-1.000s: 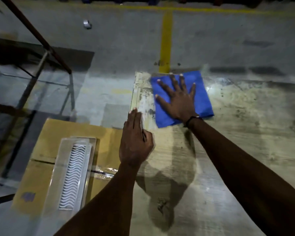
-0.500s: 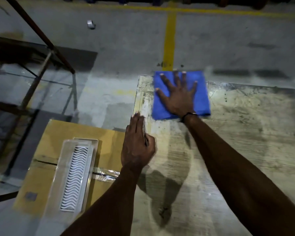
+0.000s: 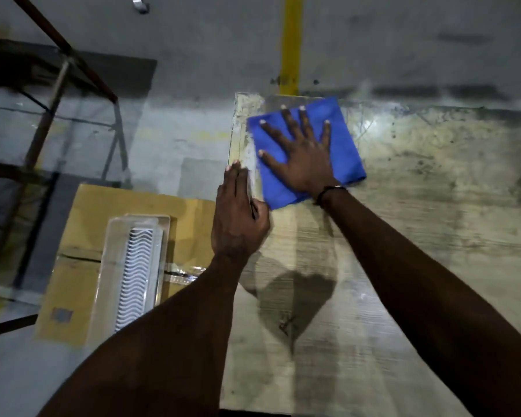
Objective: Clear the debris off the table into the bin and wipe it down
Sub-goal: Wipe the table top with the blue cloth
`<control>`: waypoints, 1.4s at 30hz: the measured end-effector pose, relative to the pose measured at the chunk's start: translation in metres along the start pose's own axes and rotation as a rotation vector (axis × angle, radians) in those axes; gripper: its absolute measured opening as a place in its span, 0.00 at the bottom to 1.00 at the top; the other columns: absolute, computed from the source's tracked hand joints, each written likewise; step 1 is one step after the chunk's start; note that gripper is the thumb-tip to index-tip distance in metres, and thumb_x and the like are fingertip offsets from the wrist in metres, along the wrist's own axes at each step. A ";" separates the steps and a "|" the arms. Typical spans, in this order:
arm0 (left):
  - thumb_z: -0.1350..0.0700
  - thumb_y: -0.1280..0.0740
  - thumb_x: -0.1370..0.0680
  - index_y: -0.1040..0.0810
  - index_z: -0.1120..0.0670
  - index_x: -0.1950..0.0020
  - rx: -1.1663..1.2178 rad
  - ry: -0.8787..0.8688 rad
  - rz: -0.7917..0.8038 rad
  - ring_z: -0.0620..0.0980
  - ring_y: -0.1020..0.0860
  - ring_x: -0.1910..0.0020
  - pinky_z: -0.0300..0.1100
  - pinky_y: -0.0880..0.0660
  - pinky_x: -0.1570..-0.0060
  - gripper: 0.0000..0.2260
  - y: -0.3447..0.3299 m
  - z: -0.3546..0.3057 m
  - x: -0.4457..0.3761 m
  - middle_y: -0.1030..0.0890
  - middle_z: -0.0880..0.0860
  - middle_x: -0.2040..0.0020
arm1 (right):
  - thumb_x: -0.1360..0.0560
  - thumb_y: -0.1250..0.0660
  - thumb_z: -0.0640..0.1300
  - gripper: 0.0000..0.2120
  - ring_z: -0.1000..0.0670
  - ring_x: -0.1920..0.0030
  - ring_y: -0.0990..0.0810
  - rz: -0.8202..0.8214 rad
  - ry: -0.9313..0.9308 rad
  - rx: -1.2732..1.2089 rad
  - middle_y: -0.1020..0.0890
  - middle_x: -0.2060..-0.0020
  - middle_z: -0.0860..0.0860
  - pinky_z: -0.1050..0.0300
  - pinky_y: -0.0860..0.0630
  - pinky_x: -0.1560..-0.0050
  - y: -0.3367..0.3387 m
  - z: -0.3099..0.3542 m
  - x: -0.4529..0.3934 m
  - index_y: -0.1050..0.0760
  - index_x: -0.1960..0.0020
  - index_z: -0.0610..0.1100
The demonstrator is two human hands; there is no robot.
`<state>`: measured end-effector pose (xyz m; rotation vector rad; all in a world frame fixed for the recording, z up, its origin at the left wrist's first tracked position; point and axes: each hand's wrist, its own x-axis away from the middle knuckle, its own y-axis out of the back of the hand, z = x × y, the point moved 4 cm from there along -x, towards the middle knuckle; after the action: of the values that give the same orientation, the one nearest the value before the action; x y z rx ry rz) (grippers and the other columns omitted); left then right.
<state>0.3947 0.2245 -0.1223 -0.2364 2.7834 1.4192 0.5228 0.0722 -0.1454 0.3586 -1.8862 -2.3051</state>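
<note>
right hand (image 3: 306, 159): flat, fingers spread, pressing folded blue cloth (image 3: 342, 139) on far-left corner of worn pale wooden table (image 3: 403, 236), likely for wiping pressure | left hand (image 3: 238, 218): straight-fingered, holding nothing, apparently bracing left edge

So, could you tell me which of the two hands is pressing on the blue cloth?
The right hand, fingers spread flat on the blue cloth at the table's far corner. The left hand rests along the table edge, off the cloth.

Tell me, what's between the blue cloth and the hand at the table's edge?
Only a narrow strip of bare, scuffed table separates the blue cloth from the left hand, seen in the head view.
</note>
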 end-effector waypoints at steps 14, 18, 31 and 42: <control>0.56 0.38 0.22 0.36 0.61 0.17 0.022 0.052 -0.003 0.57 0.38 0.17 0.51 0.40 0.18 0.32 0.000 -0.001 0.001 0.33 0.59 0.18 | 0.19 0.52 0.72 0.33 0.39 0.15 0.50 0.030 -0.041 -0.019 0.44 0.14 0.49 0.22 0.55 0.23 -0.014 0.060 -0.037 0.43 0.16 0.64; 0.55 0.39 0.21 0.37 0.59 0.17 -0.006 0.024 0.016 0.53 0.43 0.15 0.44 0.49 0.18 0.31 0.000 -0.002 0.001 0.38 0.54 0.16 | 0.21 0.54 0.76 0.35 0.40 0.15 0.48 -0.033 -0.263 -0.002 0.44 0.14 0.51 0.22 0.55 0.24 0.002 -0.034 -0.032 0.43 0.17 0.66; 0.52 0.41 0.21 0.40 0.58 0.15 -0.012 0.038 0.042 0.51 0.46 0.15 0.38 0.56 0.19 0.33 -0.002 0.001 -0.001 0.39 0.54 0.15 | 0.20 0.54 0.74 0.34 0.38 0.15 0.52 0.004 -0.196 -0.030 0.47 0.14 0.49 0.22 0.58 0.23 -0.004 0.015 -0.033 0.44 0.16 0.65; 0.53 0.39 0.21 0.40 0.58 0.16 0.001 0.039 0.044 0.51 0.45 0.15 0.40 0.52 0.19 0.33 -0.004 0.002 0.000 0.38 0.54 0.15 | 0.19 0.52 0.73 0.33 0.38 0.14 0.53 0.016 -0.175 -0.052 0.46 0.14 0.49 0.22 0.58 0.23 -0.002 0.015 -0.038 0.44 0.17 0.66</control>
<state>0.3955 0.2238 -0.1260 -0.2054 2.8378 1.4374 0.5554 0.0970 -0.1407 0.1394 -1.8919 -2.4419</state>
